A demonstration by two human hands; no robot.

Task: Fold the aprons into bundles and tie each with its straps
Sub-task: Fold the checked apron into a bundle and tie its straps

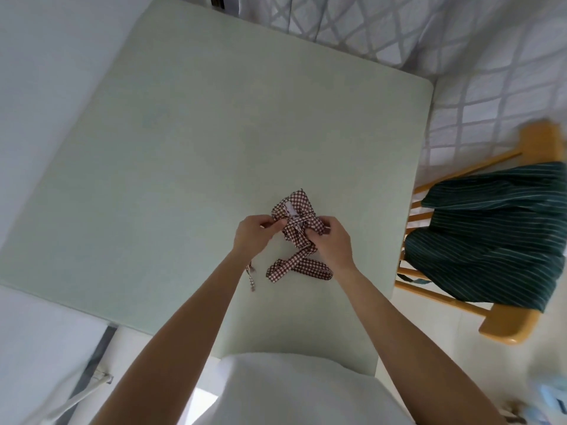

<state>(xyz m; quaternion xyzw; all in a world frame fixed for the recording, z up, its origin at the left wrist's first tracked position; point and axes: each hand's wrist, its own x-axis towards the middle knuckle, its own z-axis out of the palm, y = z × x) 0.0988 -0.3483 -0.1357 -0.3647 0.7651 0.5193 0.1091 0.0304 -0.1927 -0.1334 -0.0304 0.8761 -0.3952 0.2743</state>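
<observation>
A: What takes up most of the view?

B: A pale green, smooth-topped square table (pixel 190 124), seen from above. To its right stands a light wooden slat-backed chair (pixel 506 329), and a dark green apron with thin white stripes (pixel 491 237) is draped over it, well apart from the hands.

A: And the piece being worked on?

B: A small red-and-white checked cloth apron, folded into a bundle (pixel 296 210), lies on the table towards its near right part. A white label shows on its top face. A narrow strap crosses the bundle from side to side.

A: How are the hands placed?

B: The left hand (pixel 254 234) pinches the strap at the bundle's left edge, fingers closed on it. The right hand (pixel 333 240) grips the strap on the right side, fingers curled round the fabric.

A: Anything loose?

B: A wider checked strap loop (pixel 299 266) lies flat just below the bundle, and a thin strap end (pixel 251 279) trails beside the left wrist.
</observation>
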